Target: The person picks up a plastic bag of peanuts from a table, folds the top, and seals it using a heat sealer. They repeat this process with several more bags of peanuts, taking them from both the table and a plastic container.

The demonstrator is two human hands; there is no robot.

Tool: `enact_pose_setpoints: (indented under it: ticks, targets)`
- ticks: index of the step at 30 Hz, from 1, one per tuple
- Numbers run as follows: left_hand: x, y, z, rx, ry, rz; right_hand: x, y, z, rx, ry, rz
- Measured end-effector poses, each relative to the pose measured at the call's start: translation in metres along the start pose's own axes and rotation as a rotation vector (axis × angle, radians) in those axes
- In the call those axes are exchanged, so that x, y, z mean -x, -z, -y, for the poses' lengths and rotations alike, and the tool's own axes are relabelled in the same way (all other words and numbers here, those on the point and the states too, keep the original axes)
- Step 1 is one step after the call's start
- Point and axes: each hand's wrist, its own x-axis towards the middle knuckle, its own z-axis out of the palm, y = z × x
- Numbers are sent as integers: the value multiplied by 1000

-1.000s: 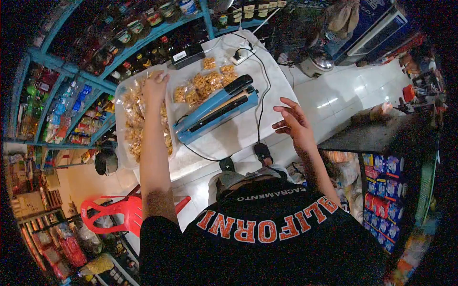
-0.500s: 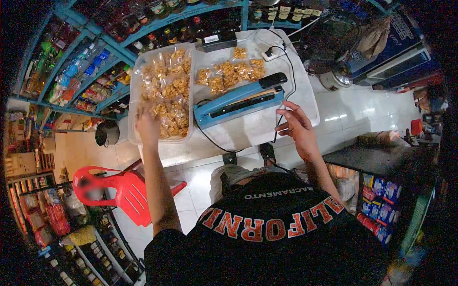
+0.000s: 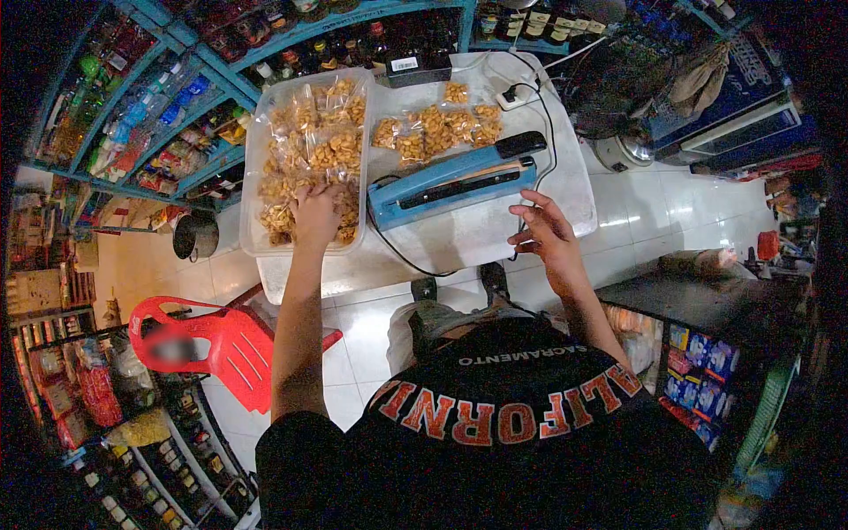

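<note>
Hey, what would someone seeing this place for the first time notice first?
Probably the long blue device with black parts, lying on the white table. To its left, a clear tub holds many small bags of golden-brown pieces, with the left hand in its near end. The bright red chair, at the lower left of the view, also stands out.

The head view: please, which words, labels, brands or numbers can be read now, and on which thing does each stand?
"SACRAMENTO": on the black shirt, upside down in this view.
"ALIFORNI": orange letters on the same shirt; the word's ends are unclear.
White label on the black box: too small.
Shelf bottles and blue packs: too small or blurred.
Blue sealer and snack bags: no text readable.
</note>
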Motion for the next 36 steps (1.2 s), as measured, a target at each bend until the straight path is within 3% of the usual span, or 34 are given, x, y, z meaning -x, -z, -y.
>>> enact_pose_setpoints:
  ticks: [3, 6, 9, 11, 14, 18, 20, 27, 29, 33, 36]
  targets:
    - [0, -2, 2, 60, 6, -57, 0, -2, -3, 18, 15, -2]
    - [7, 10, 1, 230, 150, -30, 0, -5, -2, -1, 26, 13]
    - [29, 12, 13, 217, 200, -152, 0, -6, -2, 10, 9, 22]
    - [42, 6, 27, 217, -77, -23, -1, -6, -3, 28, 2, 29]
    - [53, 18, 20, 481, 49, 129, -2, -8, -4, 49, -4, 42]
    - [55, 24, 14, 419, 38, 144, -2, -13, -1, 63, -19, 44]
    - [57, 35, 2, 227, 33, 100, -1, -13, -1, 62, -12, 44]
    - [53, 31, -5, 122, -27, -139, 1, -6, -4, 43, -6, 24]
    - [50, 34, -2, 87, 38, -220, 1, -5, -4, 40, 1, 22]
    - [49, 79, -11, 120, 105, -203, 0, -4, -4, 65, 36, 33]
    - [48, 110, -30, 81, 102, -330, -4, -11, -4, 133, 111, 56]
